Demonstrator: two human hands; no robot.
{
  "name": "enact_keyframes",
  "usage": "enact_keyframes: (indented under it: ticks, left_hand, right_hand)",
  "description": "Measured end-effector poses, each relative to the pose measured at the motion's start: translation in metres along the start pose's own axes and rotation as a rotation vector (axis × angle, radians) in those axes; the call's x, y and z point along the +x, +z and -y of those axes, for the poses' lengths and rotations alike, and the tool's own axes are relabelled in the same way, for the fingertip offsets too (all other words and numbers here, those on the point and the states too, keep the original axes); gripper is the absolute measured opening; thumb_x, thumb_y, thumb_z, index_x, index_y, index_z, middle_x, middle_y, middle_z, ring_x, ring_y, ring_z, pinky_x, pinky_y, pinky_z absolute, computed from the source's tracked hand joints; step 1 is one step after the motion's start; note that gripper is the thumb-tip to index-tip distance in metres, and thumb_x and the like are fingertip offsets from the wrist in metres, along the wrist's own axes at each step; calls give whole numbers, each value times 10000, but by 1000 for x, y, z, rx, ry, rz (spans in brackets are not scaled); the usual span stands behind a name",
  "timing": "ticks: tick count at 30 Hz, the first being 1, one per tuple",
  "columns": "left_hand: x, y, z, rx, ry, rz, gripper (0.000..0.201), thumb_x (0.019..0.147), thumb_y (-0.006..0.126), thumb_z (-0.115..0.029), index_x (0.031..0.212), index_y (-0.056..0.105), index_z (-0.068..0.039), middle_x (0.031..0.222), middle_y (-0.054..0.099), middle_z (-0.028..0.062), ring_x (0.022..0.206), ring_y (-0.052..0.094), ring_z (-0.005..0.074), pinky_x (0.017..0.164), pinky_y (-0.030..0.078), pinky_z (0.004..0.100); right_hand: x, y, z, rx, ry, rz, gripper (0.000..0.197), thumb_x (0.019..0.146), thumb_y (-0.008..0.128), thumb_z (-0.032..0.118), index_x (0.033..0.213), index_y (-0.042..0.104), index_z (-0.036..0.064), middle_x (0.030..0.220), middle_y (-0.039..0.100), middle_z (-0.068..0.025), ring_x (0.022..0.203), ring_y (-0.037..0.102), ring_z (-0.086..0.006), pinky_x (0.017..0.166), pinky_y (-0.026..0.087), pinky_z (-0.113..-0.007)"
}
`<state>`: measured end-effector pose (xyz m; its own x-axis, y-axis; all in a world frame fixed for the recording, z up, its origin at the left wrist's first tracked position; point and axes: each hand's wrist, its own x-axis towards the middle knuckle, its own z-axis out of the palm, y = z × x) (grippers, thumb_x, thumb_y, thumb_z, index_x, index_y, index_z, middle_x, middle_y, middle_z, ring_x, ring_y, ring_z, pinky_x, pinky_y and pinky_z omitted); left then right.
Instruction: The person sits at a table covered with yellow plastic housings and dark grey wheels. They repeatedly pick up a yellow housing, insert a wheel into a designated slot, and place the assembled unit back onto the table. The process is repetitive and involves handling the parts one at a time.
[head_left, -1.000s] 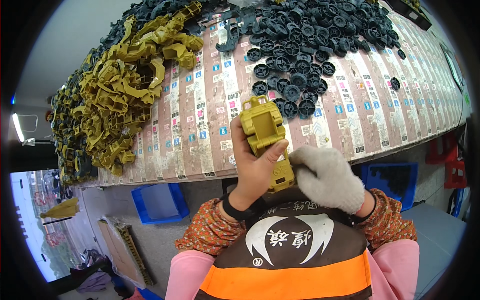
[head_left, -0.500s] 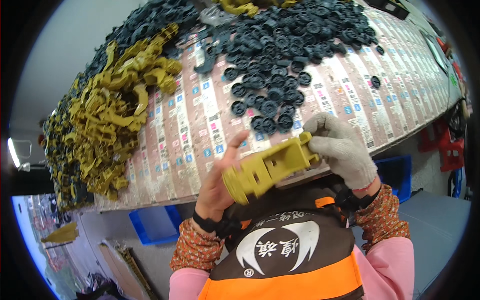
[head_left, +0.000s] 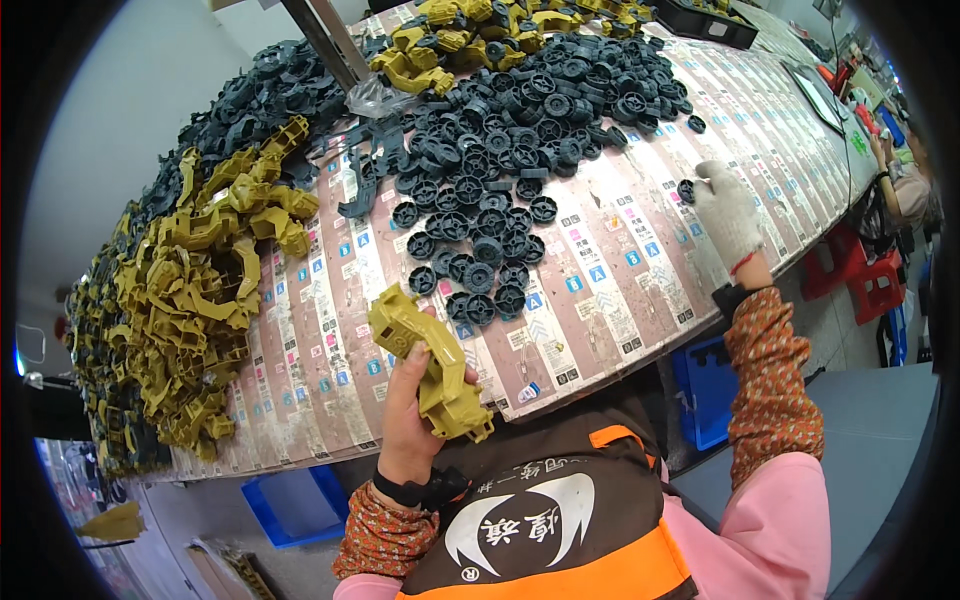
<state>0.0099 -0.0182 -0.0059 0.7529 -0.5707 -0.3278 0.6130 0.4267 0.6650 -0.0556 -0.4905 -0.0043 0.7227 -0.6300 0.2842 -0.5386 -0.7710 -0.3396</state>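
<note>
My left hand (head_left: pixel 408 415) is wrapped around a yellow plastic toy vehicle body (head_left: pixel 432 365), tilted above the table's near edge. My right hand (head_left: pixel 728 212), in a pale knitted glove, reaches out over the table to the right. Its fingertips are beside a single dark wheel (head_left: pixel 686 191) lying on the surface; whether they touch it is hard to see. Many more dark toy wheels (head_left: pixel 480 250) spread in a heap across the middle of the table (head_left: pixel 620 300). To the left lies a large pile of yellow plastic parts (head_left: pixel 190 310).
Dark plastic parts (head_left: pixel 270 100) are heaped at the far left, near a metal post (head_left: pixel 325 40). A black tray (head_left: pixel 708 22) stands at the back. Below the table edge are blue bins (head_left: pixel 705 395) and a red stool (head_left: pixel 870 280). Another person's arm (head_left: pixel 888 190) shows far right.
My right hand has let go of the yellow vehicle body and moved right to the lone wheel. The left hand now holds the body alone, turned more upright. The view has shifted.
</note>
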Motion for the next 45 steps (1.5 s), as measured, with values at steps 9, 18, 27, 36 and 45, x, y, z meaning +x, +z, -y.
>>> enact_keyframes:
  ticks: [9,18,27,36,45]
  left_hand:
    - [-8,0,5,147,-74,-9,488,1080,649,-411,1395,551,-52,1168,707,103,972,749,237,819,649,377]
    - [-2,14,20,103,-37,-34,554,1044,736,-310,1491,487,-97,1229,655,27,1046,697,142,865,630,326]
    - [-11,13,33,359,36,-41,536,1039,753,-252,1454,468,-68,1260,653,52,1118,659,142,939,583,328]
    - [-11,10,39,504,173,12,537,1052,724,-172,1463,404,-39,1320,634,82,1180,635,150,1020,526,325]
    - [-15,15,33,703,208,44,578,1054,700,-137,1478,326,-12,1349,637,121,1228,649,201,1037,522,353]
  right_hand:
    - [8,-6,7,-103,39,200,264,909,733,216,1120,695,62,1090,732,-204,1029,708,-389,900,551,-476]
    - [-118,-8,143,933,-142,553,224,961,695,44,1185,688,33,951,737,-79,805,669,-141,760,560,-317]
    - [-158,16,212,1054,-98,441,294,950,709,81,1238,682,30,972,734,-130,817,714,-214,766,570,-343]
    - [-171,12,214,948,-114,428,326,956,701,100,1271,669,20,989,737,-176,852,751,-284,782,587,-377]
    - [-176,5,213,914,-265,339,342,932,660,50,1268,658,-13,984,745,-248,892,763,-404,772,596,-438]
